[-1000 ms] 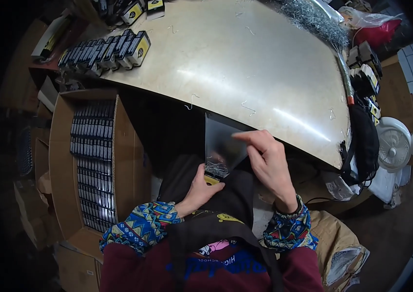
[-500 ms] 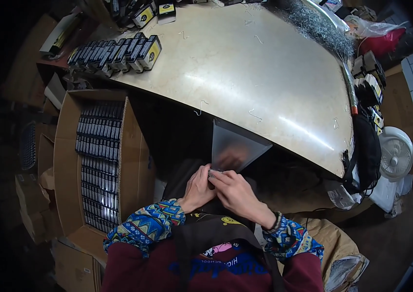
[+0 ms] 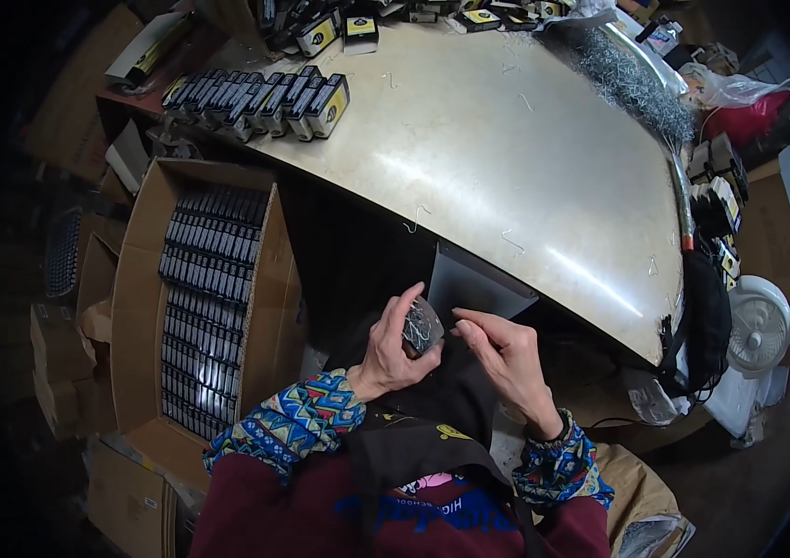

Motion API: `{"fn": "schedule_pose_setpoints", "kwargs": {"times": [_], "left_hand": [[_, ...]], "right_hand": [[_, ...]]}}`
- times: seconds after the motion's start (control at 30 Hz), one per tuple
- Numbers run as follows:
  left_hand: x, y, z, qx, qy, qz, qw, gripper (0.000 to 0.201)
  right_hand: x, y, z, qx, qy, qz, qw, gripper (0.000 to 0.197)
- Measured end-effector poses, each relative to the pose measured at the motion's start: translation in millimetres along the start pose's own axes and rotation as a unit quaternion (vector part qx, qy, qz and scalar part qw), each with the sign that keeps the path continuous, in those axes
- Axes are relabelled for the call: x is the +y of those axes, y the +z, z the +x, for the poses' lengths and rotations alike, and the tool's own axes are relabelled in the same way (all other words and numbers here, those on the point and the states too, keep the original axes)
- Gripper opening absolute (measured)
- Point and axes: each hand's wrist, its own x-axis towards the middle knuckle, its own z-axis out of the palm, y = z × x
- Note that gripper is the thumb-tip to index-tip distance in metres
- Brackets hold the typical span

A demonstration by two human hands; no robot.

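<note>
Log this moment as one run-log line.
left hand: holds small dark part | right hand: beside it, empty | cardboard box: left | table: ahead

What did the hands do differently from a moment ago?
The right hand came down from the table edge to the lap beside the left hand, which now holds up a small dark part. The cardboard box and table stayed put.

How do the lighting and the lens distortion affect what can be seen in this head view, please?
In the head view, glare streaks the pale table top; its straight edge bends with the fisheye, and the rim darkens to black. The left hand and right hand are sharp and well lit, holding a small dark piece; the cardboard box at left lies dimmer.
</note>
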Motion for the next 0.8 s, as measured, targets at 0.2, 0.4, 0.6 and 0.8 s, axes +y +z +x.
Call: {"fn": "schedule_pose_setpoints", "kwargs": {"times": [0.2,0.4,0.6,0.8], "left_hand": [[5.5,7.0,15.7,0.058,0.051,-0.001,0.997,0.078],[0.2,13.6,23.0,0.039,0.112,0.056,0.991,0.086],[9.3,11.8,34.4,-0.011,0.119,0.06,0.991,0.096],[7.1,8.9,30.9,-0.074,0.031,0.045,0.996,0.097]], "right_hand": [[-6.1,4.9,5.5,0.039,-0.068,-0.008,0.997,0.021],[-4.5,8.4,10.3,0.074,-0.114,-0.117,0.984,0.014],[13.7,-12.7,22.0,0.134,-0.048,-0.157,0.977,0.011],[-3.7,-27.5,24.3,0.053,0.002,-0.036,0.998,0.018]]}}
